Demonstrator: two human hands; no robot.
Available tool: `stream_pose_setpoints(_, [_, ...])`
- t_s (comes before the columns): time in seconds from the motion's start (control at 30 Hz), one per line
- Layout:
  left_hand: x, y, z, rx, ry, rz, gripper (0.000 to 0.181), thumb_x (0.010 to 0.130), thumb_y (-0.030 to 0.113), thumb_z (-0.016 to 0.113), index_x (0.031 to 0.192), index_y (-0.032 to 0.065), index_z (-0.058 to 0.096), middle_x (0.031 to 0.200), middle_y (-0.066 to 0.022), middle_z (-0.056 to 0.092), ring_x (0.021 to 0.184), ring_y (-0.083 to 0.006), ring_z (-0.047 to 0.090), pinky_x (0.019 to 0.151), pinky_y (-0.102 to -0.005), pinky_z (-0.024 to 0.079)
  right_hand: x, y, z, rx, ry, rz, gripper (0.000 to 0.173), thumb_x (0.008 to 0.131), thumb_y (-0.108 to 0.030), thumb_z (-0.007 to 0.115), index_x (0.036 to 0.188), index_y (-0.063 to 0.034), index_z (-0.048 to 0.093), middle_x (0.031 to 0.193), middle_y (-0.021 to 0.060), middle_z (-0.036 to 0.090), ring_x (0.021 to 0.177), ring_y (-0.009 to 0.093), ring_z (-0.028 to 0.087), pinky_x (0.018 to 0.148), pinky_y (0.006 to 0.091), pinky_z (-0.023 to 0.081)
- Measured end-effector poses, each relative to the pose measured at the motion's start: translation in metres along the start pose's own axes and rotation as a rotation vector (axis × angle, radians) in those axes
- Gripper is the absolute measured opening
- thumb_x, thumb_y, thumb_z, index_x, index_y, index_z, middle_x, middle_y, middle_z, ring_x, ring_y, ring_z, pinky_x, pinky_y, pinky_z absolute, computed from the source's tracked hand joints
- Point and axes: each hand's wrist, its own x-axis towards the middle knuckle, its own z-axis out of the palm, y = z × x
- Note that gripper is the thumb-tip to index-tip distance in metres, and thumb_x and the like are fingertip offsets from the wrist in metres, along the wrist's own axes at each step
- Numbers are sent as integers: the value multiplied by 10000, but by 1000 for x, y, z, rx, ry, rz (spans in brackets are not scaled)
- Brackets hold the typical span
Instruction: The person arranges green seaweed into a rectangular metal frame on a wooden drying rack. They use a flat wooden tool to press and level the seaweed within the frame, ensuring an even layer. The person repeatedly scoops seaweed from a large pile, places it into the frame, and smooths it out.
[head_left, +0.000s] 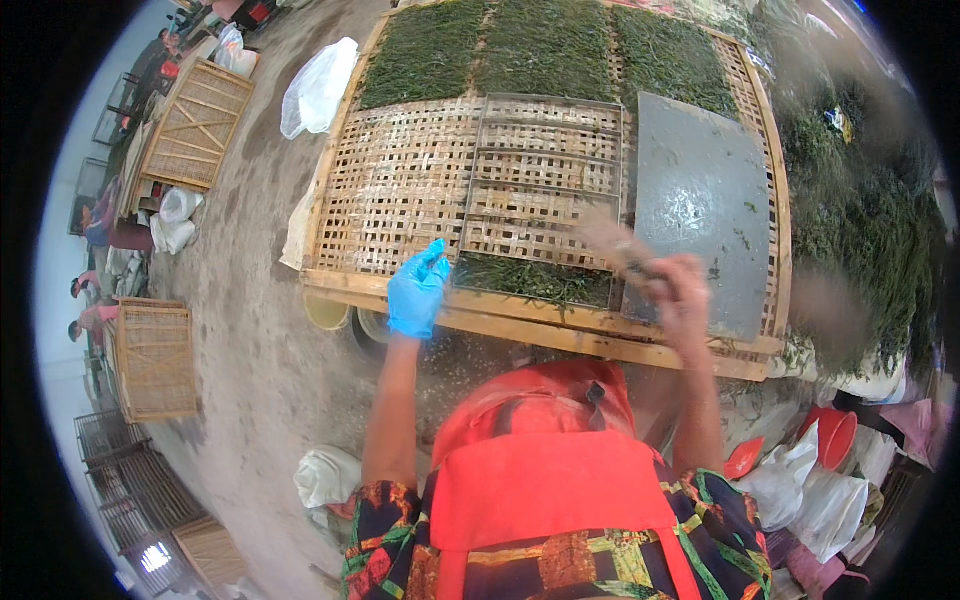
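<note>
A woven slatted tray (397, 172) in a wooden frame (540, 330) lies before me. A thin metal divider frame (551, 154) rests on its middle; green plant strands (532, 279) fill the compartment nearest me, while the slats show through the others. My left hand (417, 294), in a blue glove, is by that frame's near left corner, its fingertips drawn together; I cannot tell whether they hold anything. My bare right hand (682, 296) grips a blurred brush-like tool (619, 244) above the frame's near right part. A grey metal sheet (694, 202) lies right of the frame.
Mats of green strands (547, 49) cover the tray's far part. A large heap of green strands (862, 225) is at right. White sacks (810, 495) and a red bucket (829, 435) stand at lower right. Wooden-framed panels (157, 360) and several people are at left.
</note>
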Motion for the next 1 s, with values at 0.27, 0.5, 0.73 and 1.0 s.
stream_pose_setpoints(0.27, [12, -44, 3, 1, -119, -248, 331, 988, 280, 623, 1222, 55, 690, 985, 10, 704, 738, -60, 581, 671, -249, 515, 25, -49, 141, 70, -279, -260, 255, 762, 41, 660, 1006, -30, 636, 996, 140, 562, 993, 369, 536, 874, 455, 455])
stream_pose_setpoints(0.5, [11, -30, 15, -120, -91, -305, 238, 892, 163, 746, 1074, 10, 737, 976, -40, 720, 937, -121, 656, 781, -274, 529, 30, -41, 131, 83, -364, -251, 300, 733, 77, 631, 1018, -17, 617, 998, 153, 528, 970, 391, 509, 867, 477, 443])
stream_pose_setpoints(0.73, [4, -49, 20, -91, -27, -246, 203, 824, 188, 795, 797, 17, 689, 881, -110, 730, 791, -140, 655, 724, -313, 510, 24, -39, 141, 9, -334, -366, 303, 722, 61, 635, 1012, -18, 601, 985, 144, 528, 946, 375, 506, 860, 472, 448])
stream_pose_setpoints(1.0, [0, -30, 22, 336, -12, 29, 318, 871, 336, 713, 1022, 56, 719, 943, -147, 699, 846, -307, 658, 791, -424, 511, 18, -36, 140, -51, -221, -441, 251, 752, -2, 630, 1000, -31, 611, 991, 137, 546, 955, 359, 525, 864, 451, 465])
